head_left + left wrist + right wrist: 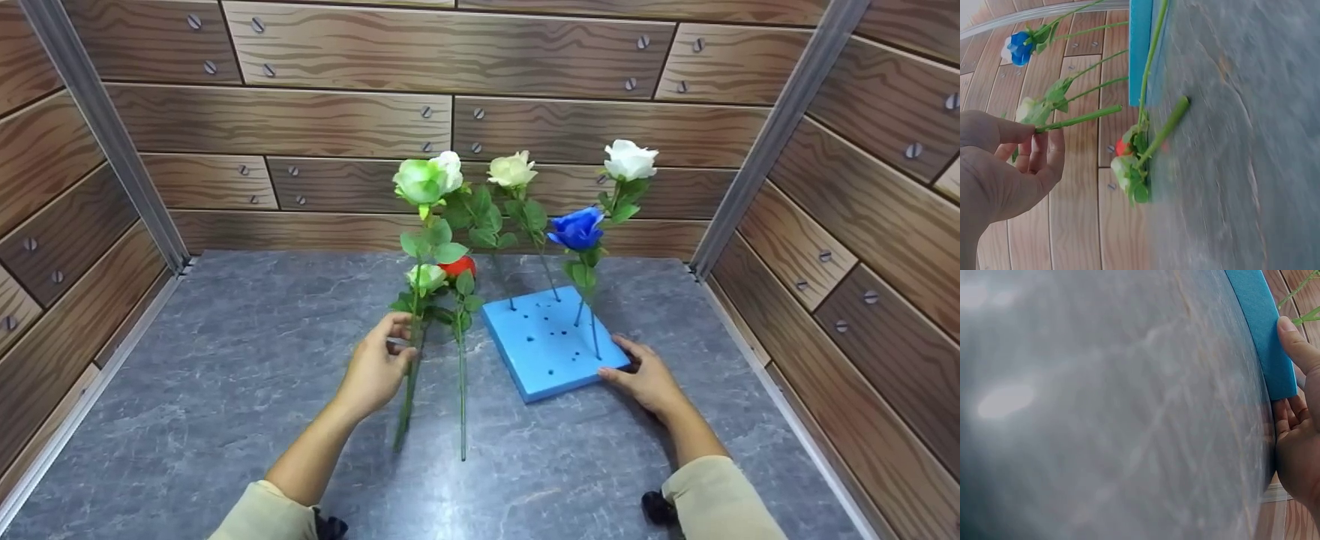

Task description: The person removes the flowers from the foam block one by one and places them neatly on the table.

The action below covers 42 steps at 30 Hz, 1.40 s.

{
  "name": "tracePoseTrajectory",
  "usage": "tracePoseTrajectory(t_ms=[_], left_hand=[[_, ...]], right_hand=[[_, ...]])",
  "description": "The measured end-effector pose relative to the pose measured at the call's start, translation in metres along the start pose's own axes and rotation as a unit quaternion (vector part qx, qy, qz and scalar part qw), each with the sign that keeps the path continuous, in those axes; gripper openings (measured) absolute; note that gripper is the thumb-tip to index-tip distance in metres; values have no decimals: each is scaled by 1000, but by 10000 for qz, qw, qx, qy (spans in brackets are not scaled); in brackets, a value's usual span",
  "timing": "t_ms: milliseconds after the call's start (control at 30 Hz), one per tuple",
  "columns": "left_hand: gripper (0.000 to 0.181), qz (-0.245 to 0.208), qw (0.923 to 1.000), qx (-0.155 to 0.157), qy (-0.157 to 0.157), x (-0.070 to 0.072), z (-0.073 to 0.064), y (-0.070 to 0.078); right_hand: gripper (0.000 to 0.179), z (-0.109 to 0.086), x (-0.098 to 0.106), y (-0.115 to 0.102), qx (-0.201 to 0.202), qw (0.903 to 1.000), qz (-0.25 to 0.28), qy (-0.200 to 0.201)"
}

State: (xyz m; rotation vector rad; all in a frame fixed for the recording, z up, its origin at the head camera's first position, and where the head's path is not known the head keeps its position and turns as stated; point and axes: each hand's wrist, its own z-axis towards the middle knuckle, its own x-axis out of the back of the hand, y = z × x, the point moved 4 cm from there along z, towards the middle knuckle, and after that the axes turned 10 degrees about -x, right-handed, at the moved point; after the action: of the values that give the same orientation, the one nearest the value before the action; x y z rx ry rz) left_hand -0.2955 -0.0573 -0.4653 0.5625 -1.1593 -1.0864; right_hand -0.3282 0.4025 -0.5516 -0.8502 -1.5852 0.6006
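My left hand (375, 367) pinches the stem (1078, 119) of a pale green rose (418, 181) between thumb and fingers and holds it upright; the cut end hangs in the air. Under it, a red rose (459, 265) and a small white-green rose (427, 276) lie flat on the table, stems pointing toward me. To the right sits a blue foam block (540, 360) full of holes. Several roses stand in it, among them a blue one (577, 229). My right hand (645, 379) rests against the block's near right corner, thumb (1294, 337) on its side.
The grey marbled tabletop (225, 390) is boxed in by wood-pattern walls (337, 120) at the left, back and right. Metal posts (780, 120) stand in the back corners. Bare table stretches left of my left hand and along the front.
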Motion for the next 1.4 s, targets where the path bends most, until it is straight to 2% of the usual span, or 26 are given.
tracePoseTrajectory(t_ms=[300, 600, 767, 1000, 1233, 1400], left_hand=[[47, 205, 9995, 164, 174, 19, -10, -12], [48, 412, 9982, 425, -17, 34, -15, -22], [50, 456, 9972, 558, -190, 37, -17, -29], [53, 501, 9965, 593, -297, 40, -19, -36], [60, 561, 9936, 863, -457, 43, -20, -43], [60, 598, 9923, 930, -562, 44, -18, -52]], right_hand=[[88, 2, -1, 1, -144, 9999, 45, -43], [88, 1, 0, 0, -105, 9999, -71, 58], [89, 1, 0, 1, -110, 9999, -104, 73], [90, 1, 0, 1, -107, 9999, -62, 74], [90, 3, 1, 3, -25, 9999, -70, 90], [91, 4, 2, 3, -42, 10000, -21, 75]])
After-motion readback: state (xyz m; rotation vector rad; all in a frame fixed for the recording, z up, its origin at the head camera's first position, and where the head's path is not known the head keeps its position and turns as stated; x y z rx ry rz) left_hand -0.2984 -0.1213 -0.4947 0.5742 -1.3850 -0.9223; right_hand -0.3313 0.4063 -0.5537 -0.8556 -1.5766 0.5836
